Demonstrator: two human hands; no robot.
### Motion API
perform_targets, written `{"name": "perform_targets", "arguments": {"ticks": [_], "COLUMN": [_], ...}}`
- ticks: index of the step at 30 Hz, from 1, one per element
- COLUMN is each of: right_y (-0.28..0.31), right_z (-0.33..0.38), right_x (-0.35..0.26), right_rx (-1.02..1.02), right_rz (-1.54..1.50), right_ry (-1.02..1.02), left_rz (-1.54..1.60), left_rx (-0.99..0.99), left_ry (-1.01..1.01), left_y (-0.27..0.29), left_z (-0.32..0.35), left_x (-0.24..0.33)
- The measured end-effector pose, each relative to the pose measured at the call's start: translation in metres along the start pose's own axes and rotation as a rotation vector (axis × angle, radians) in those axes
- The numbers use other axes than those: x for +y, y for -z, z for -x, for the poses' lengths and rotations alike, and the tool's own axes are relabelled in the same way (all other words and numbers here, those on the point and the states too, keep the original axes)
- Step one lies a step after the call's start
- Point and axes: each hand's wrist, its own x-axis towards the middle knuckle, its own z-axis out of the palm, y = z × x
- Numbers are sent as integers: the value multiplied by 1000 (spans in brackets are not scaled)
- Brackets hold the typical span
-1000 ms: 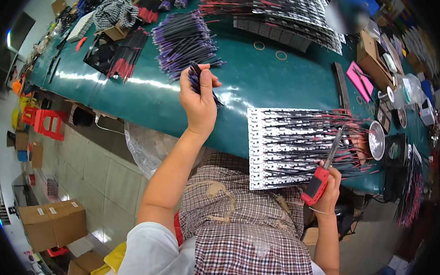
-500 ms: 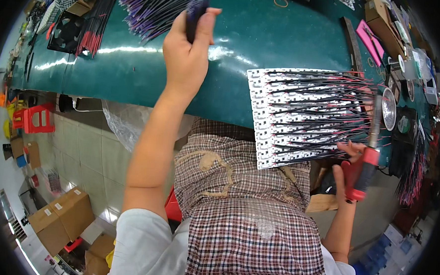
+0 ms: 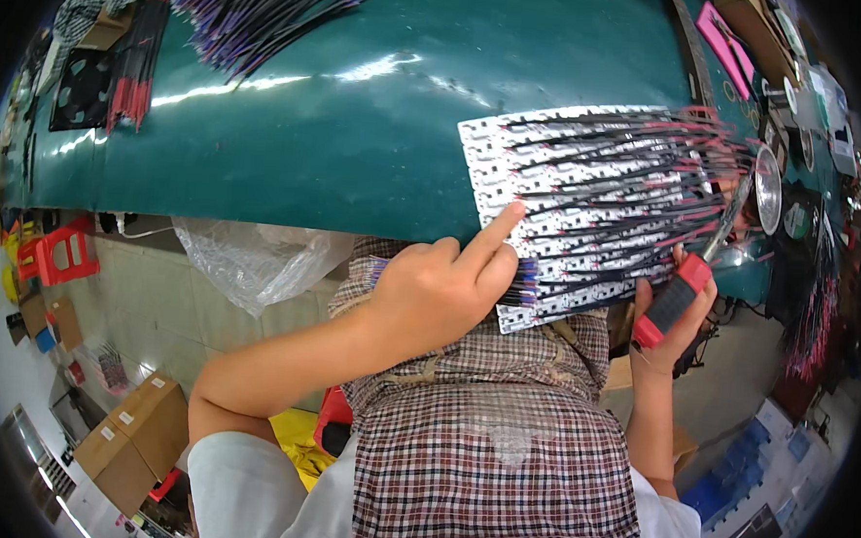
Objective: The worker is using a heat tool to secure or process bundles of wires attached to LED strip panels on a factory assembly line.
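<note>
My left hand [image 3: 444, 291] is closed around a small bundle of black wires [image 3: 522, 282] with purple ends showing on its near-wrist side. Its index finger stretches out and rests on or just over a white circuit-board panel [image 3: 489, 165]. Rows of black wires with red tips [image 3: 599, 205] lie across the panel, their red ends hanging past its right side. At the panel's lower right corner, my right hand [image 3: 685, 326] grips a soldering iron [image 3: 674, 301] by its red and black handle. The iron's metal shaft points up and right, toward a round metal dish.
On the green table [image 3: 261, 163], a pile of black and purple wires [image 3: 259, 12] lies at the far left, by a black fan [image 3: 82, 90] and red-tipped wires [image 3: 141, 69]. At right are the metal dish [image 3: 768, 189], a dark bar [image 3: 690, 54] and a pink pad [image 3: 725, 46].
My left hand has come down from the table's far side to the panel's left edge, bringing the wire bundle. My right hand has shifted slightly left with the soldering iron, now tilted more.
</note>
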Motion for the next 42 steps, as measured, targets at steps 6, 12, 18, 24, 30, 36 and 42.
{"name": "perform_targets", "arguments": {"ticks": [6,12,18,24,30,36,42], "right_y": [2,0,26,46,25,16,5], "right_z": [-37,-57,-59,-50,-43,-41,-28], "right_x": [-5,-9,-10,-53,-99,-112,-102], "right_rx": [-112,-110,-70,-23,-229,-373,-458], "right_rz": [228,239,158,-353,-771,-893,-671], "right_ry": [-2,-52,-15,-360,-604,-773,-697], "left_rz": [-92,-144,17,410,456,271,276], "left_rx": [102,101,116,-41,-103,6,142], "left_ry": [2,61,171,540,627,570,511], "left_y": [-17,-22,12,51,31,28,17], "left_z": [-8,-13,-25,-46,-46,-54,-54], "left_x": [7,15,-6,-64,-79,-80,-79]}}
